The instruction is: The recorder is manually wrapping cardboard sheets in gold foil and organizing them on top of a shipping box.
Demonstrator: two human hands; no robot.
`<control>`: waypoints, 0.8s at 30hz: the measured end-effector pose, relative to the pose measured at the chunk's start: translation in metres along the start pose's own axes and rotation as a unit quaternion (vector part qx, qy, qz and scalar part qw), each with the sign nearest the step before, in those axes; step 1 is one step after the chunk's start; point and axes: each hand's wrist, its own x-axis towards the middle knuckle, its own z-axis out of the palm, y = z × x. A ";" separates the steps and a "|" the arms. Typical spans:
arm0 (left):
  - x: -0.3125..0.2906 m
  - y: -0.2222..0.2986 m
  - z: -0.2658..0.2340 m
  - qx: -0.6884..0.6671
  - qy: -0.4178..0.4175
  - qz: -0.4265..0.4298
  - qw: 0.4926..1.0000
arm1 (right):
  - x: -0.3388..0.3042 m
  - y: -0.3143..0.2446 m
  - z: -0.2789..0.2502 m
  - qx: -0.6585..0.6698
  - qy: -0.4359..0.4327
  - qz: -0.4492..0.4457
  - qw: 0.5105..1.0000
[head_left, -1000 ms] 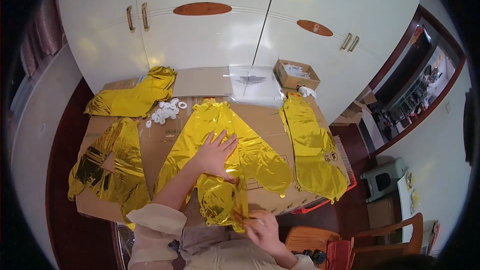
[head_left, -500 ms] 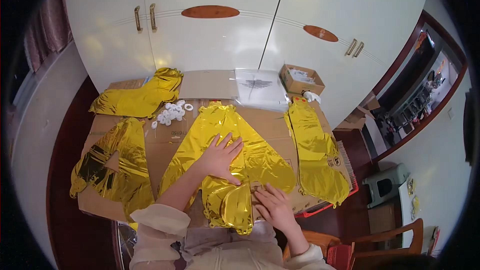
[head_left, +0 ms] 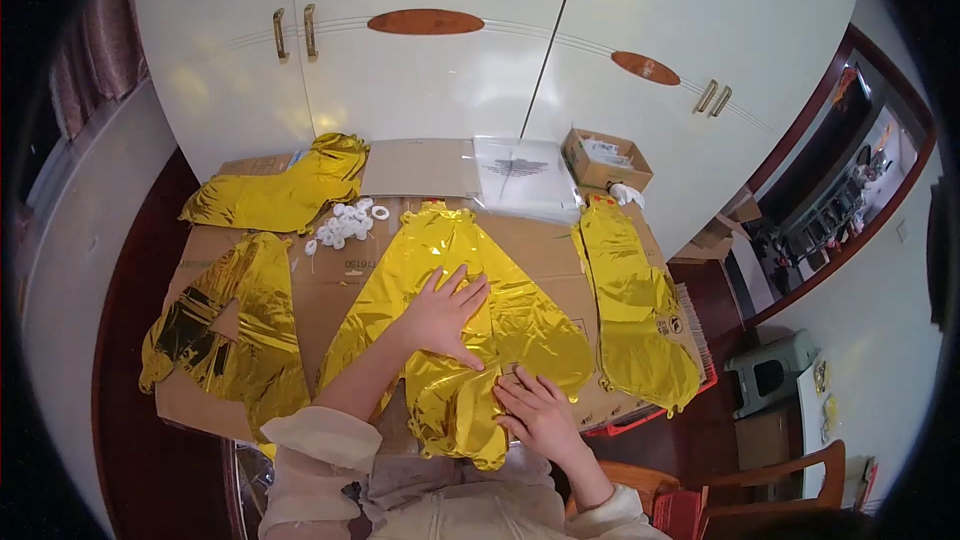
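Note:
A flat gold foil balloon [head_left: 438, 240] lies in front of me on the cardboard, its sides flaring toward the near edge and its near part folded and crinkled. My left hand [head_left: 445, 318] rests on its middle, palm down with fingers spread. At the lower right edge of the folded part, my right hand [head_left: 540, 418] lies with fingers extended, touching the foil. To the left is another flat gold balloon [head_left: 270, 290] with a triangular gap. A third gold foil balloon [head_left: 625, 280] lies to the right, and a further one [head_left: 260, 198] at the back left.
Brown cardboard [head_left: 335, 275] covers the table. White ring-shaped rolls [head_left: 345, 225] are heaped behind the left balloon. Clear plastic bags [head_left: 515, 170] and an open carton [head_left: 600, 175] stand at the back against white cabinets [head_left: 430, 80]. A wooden chair [head_left: 780, 470] is at the near right.
My right hand has shifted slightly left and up, from the cardboard beside the folded foil onto its edge. My left hand stays in place on the balloon.

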 end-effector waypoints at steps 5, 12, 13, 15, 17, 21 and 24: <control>0.000 0.000 -0.001 -0.001 -0.002 0.001 1.000 | 0.002 -0.001 -0.003 -0.025 -0.009 -0.012 1.000; 0.000 0.000 -0.001 0.010 -0.004 -0.003 1.000 | 0.013 0.008 -0.009 -0.067 -0.073 -0.034 0.994; 0.000 0.000 -0.001 0.009 -0.004 -0.003 1.000 | 0.015 0.010 -0.009 -0.073 -0.080 -0.036 0.993; 0.000 0.001 -0.001 0.010 -0.005 -0.002 1.000 | 0.019 0.016 -0.007 -0.085 -0.092 -0.041 0.991; 0.000 0.001 -0.001 0.012 -0.007 -0.002 1.000 | 0.025 0.021 -0.008 -0.115 -0.113 -0.052 0.986; -0.001 0.000 0.001 0.013 0.003 0.004 1.000 | 0.036 0.024 -0.013 -0.140 -0.165 -0.041 0.975; 0.000 0.001 -0.002 0.011 0.000 0.008 1.000 | 0.037 0.028 -0.011 -0.136 -0.179 -0.041 0.973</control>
